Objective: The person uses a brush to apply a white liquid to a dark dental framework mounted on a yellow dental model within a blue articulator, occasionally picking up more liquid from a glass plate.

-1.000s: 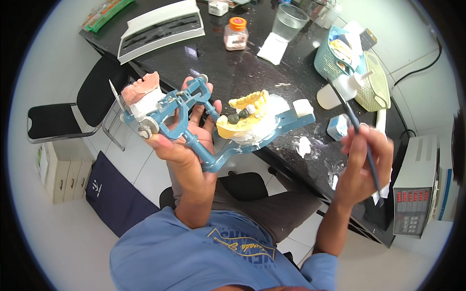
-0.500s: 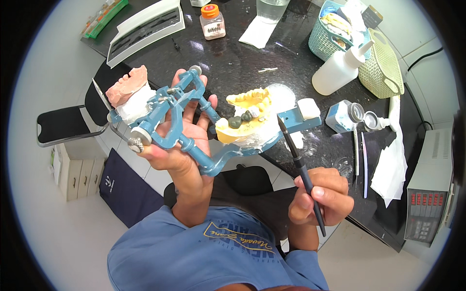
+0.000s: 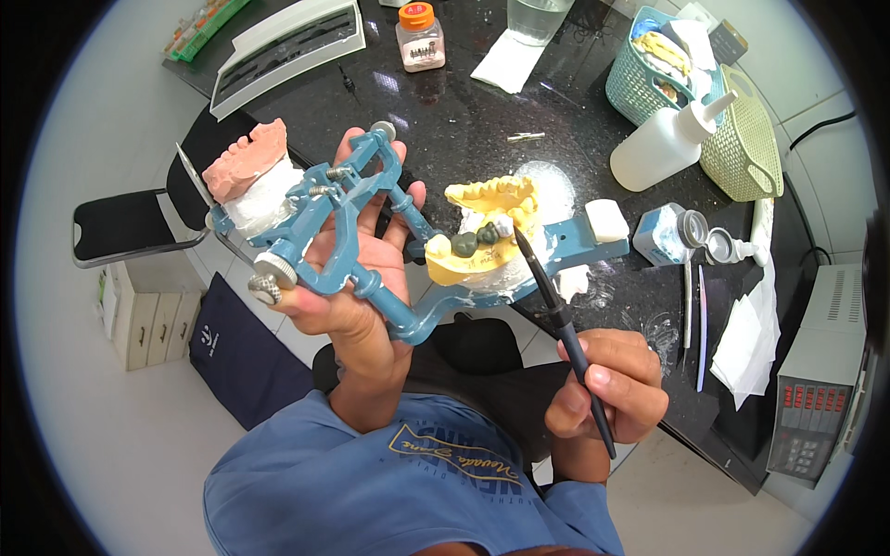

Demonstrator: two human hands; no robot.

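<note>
My left hand (image 3: pixel 378 259) is closed around a blue dental articulator (image 3: pixel 347 239), raised over the table edge and opened wide. On its left arm sits a pink tooth model (image 3: pixel 248 159) set in white plaster. The other arm carries a yellow tooth model (image 3: pixel 456 266) on white plaster. Dark grey crowns (image 3: pixel 475 240) line one side of the yellow model, with a whitish tooth (image 3: pixel 502 225) at their end. My right hand (image 3: pixel 612 387) pinches a black-handled brush (image 3: pixel 572 347). Its dark tip lies right beside the whitish tooth; whether they touch I cannot tell.
On the dark table stand an orange-lidded jar (image 3: pixel 421 42), a glass of water (image 3: pixel 538 20), a white squeeze bottle (image 3: pixel 658 148), two baskets (image 3: pixel 742 153) and an opened small jar (image 3: pixel 660 233). Thin sticks (image 3: pixel 701 324) and paper (image 3: pixel 744 347) lie right, near a grey control unit (image 3: pixel 816 380).
The brush tip has moved left and slightly down, closer to the whitish tooth. The articulator has shifted a little to the right in view, along with the table things.
</note>
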